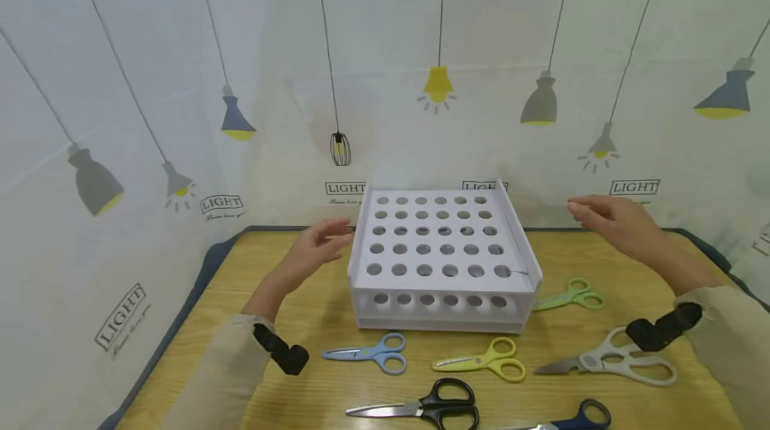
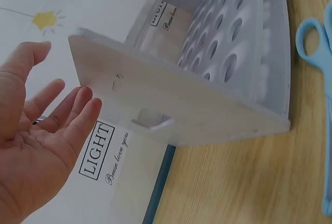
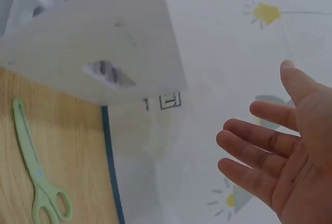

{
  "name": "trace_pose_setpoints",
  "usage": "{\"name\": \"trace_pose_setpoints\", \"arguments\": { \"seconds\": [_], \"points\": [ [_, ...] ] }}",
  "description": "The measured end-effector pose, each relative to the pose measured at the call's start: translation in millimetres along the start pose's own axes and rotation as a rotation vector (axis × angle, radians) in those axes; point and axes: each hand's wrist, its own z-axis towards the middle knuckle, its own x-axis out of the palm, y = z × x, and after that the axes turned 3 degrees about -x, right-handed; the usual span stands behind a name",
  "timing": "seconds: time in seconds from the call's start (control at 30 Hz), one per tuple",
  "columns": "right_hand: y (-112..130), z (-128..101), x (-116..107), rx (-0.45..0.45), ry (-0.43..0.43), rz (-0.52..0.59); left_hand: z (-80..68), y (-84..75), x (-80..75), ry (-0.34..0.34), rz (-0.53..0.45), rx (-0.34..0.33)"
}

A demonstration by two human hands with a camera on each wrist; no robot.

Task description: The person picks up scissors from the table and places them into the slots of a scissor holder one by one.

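Centrally on the bench [image 1: 313, 323] sits a white perforated rack [image 1: 442, 249], its back near the lamp-print backdrop [image 1: 180, 82]. Both hands hover off its sides, touching nothing: the left hand [image 1: 315, 249] just beside the left wall, the right hand [image 1: 613, 219] well apart from the right wall, each grip open with fingers loosely spread. Scissors ring the front: blue scissors [image 1: 369, 353], yellow scissors [image 1: 484, 362], green scissors [image 1: 571, 295], black scissors [image 1: 430, 406], grey-white shears [image 1: 613, 363]; a dark-handled pair is cut off at the lower edge. Only the wrist views show a handle slot [image 2: 150, 120] in each side wall.
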Motion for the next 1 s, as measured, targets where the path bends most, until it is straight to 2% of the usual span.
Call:
{"name": "trace_pose_setpoints", "arguments": {
  "seconds": [0.07, 0.23, 0.4, 0.57, 0.73, 1.0],
  "points": [
    [7.2, -6.7, -1.1, -0.033, -0.049, 0.05, -0.1, -1.4, 4.8, 0.016, -0.051, -0.016],
    [31.7, -19.5, 4.0, -0.117, -0.092, 0.141, 1.6, -0.1, 11.3, 0.011, -0.072, -0.06],
    [72.6, -30.8, 20.0, -0.196, -0.071, 0.216, 3.5, 3.3, 16.7, -0.024, -0.152, -0.101],
    [104.2, -38.2, 47.3, -0.296, -0.047, 0.257, 3.9, 5.4, 21.0, -0.056, -0.204, -0.109],
    [121.8, -35.6, 86.7, -0.368, 0.029, 0.336, 3.8, 5.7, 22.5, -0.069, -0.25, -0.117],
    [134.0, -25.3, 159.9, -0.324, 0.312, 0.441, 4.1, 4.1, 22.2, -0.082, -0.238, -0.111]
  ]
}}
